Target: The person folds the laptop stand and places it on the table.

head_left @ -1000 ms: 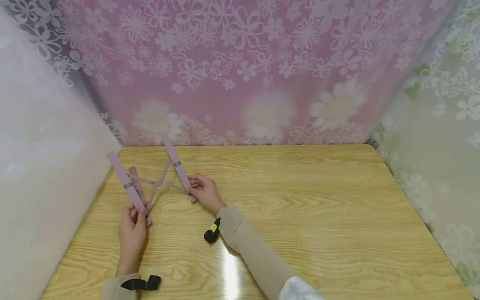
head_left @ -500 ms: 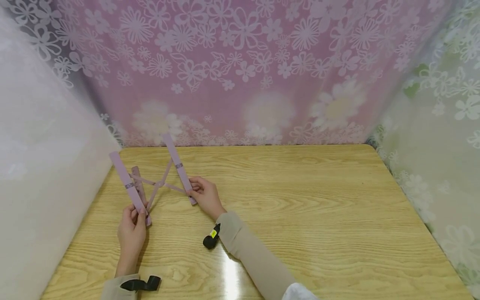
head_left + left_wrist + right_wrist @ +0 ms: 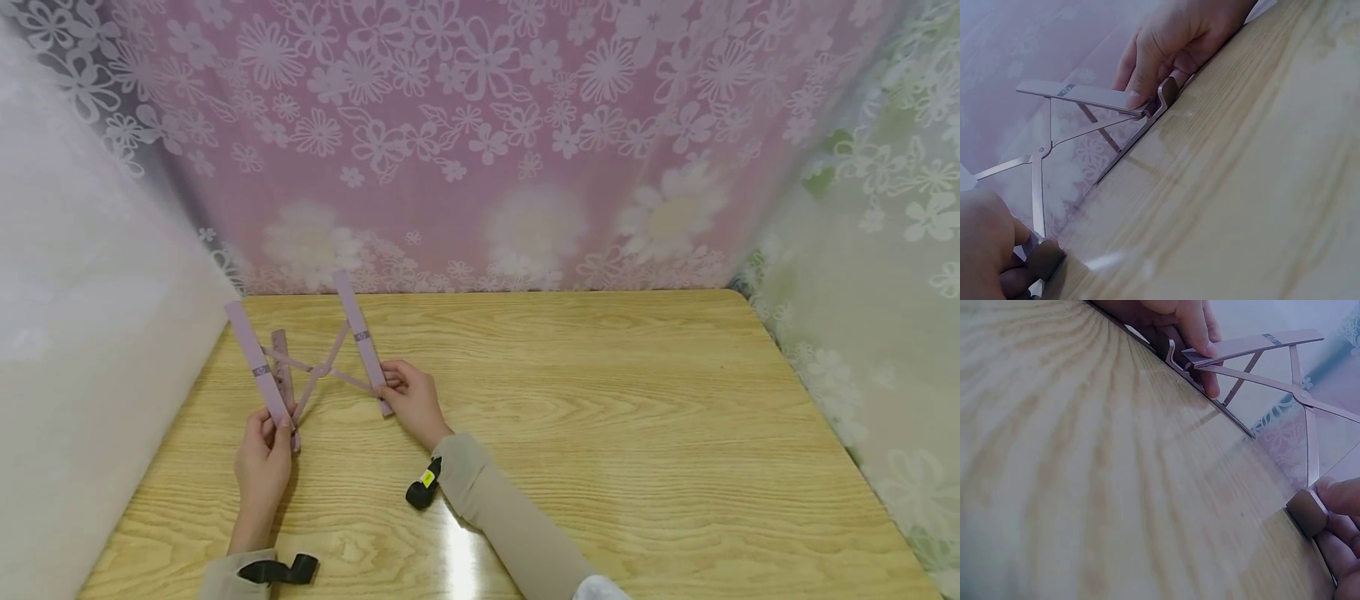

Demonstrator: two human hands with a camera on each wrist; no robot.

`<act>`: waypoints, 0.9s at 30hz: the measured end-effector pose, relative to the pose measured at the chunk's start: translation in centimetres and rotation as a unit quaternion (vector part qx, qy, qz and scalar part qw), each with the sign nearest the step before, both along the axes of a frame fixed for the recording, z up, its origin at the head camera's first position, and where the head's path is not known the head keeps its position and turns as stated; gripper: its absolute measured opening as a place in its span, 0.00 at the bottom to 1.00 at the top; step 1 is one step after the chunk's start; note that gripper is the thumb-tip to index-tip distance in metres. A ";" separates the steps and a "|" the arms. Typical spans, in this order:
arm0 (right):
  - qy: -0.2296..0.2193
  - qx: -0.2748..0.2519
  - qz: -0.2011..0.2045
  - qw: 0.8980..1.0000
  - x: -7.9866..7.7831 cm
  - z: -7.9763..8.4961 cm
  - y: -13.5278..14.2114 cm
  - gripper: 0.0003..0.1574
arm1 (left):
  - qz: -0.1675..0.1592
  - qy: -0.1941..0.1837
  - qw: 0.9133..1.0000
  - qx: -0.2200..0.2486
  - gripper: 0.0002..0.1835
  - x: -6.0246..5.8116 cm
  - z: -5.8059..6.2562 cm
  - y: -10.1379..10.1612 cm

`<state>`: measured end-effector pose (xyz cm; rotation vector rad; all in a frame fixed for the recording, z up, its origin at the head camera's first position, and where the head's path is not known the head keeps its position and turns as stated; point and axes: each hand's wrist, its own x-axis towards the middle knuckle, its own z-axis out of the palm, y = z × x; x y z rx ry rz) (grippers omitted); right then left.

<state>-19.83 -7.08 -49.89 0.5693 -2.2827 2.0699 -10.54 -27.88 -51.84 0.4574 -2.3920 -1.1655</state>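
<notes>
A pinkish-purple folding laptop stand (image 3: 322, 370) stands spread out at the left of the table, its crossed struts forming an X between two long support bars. My left hand (image 3: 264, 454) grips the near end of the left bar (image 3: 258, 371), thumb on top. At the near end of the right bar (image 3: 362, 336), my right hand (image 3: 415, 404) pinches with thumb and fingers. A lower leg (image 3: 280, 367) with notches slants beneath the left bar. In the right wrist view, a padded lip (image 3: 1309, 512) sits by the right hand's fingers, close over the tabletop.
The wood-grain table (image 3: 600, 433) reaches to a pink floral curtain (image 3: 480, 167) at the back. Pale sheeting (image 3: 90, 333) borders the left side, and a white-green floral curtain (image 3: 885, 350) the right. Black straps with small devices (image 3: 423, 487) are on both wrists.
My right hand has shifted slightly toward me, and both support bars have turned a little to a more upright angle in the head view. The left hand keeps its place.
</notes>
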 end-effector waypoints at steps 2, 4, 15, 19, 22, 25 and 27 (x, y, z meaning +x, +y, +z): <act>0.006 0.003 -0.004 1.000 0.5 0.7 0.2 0.20 | -0.003 -0.001 1.000 0.000 0.17 0.0 0.1 -0.1; 0.009 0.002 -0.006 1.000 0.8 0.7 0.2 0.20 | -0.004 -0.003 1.000 0.000 0.16 0.0 0.1 -0.1; -0.001 0.002 -0.033 0.999 0.3 -2.5 -0.1 0.20 | -0.039 0.011 0.999 0.024 0.14 0.1 0.1 -0.1; 0.000 0.001 -0.040 0.999 0.7 -2.7 0.0 0.20 | -0.050 0.011 0.998 0.039 0.14 0.2 0.1 0.0; -0.004 0.003 -0.043 0.999 1.0 -2.6 0.1 0.19 | -0.050 0.007 0.998 0.039 0.14 0.3 0.1 -0.1; -0.012 0.006 -0.050 0.999 1.2 -2.5 0.2 0.19 | -0.052 0.003 0.998 0.027 0.14 0.4 0.1 -0.1; -0.016 0.005 -0.054 0.998 1.4 -2.4 0.3 0.19 | -0.058 0.004 0.998 0.022 0.14 0.3 0.1 0.0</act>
